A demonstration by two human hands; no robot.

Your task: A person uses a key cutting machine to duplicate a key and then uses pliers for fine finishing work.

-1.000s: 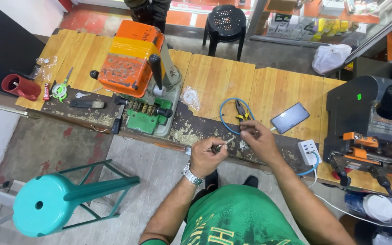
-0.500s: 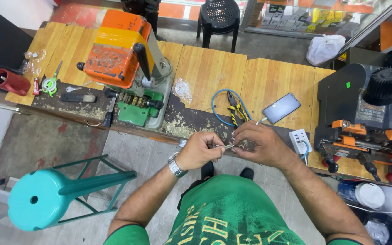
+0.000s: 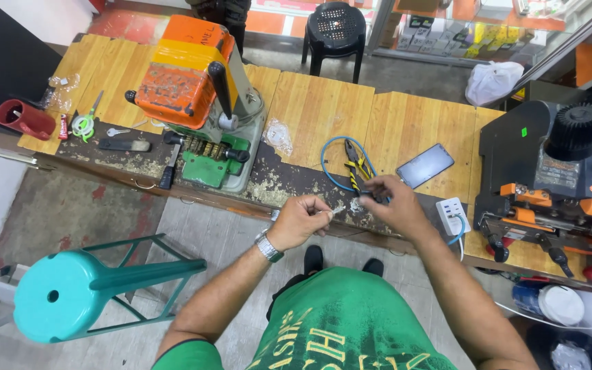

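Note:
My left hand (image 3: 301,220), with a metal watch on the wrist, is closed on a thin metal tool (image 3: 337,211) whose tip points right. My right hand (image 3: 393,205) pinches a small metal piece (image 3: 359,203), and the tool tip meets it. Both hands hover over the worn front edge of the wooden workbench (image 3: 392,123). Just beyond my right hand lie yellow-and-black pliers (image 3: 355,168) inside a loop of blue cable (image 3: 329,164).
An orange key-cutting machine (image 3: 186,82) on a green base stands at the left of the bench, and a black-and-orange machine (image 3: 556,178) at the right. Between them are a phone (image 3: 425,165) and a white charger block (image 3: 452,210). A teal stool (image 3: 70,294) stands lower left.
The head camera has shifted a little. Both hands stay together on the small piece at the bench's front edge, the left one slightly further left.

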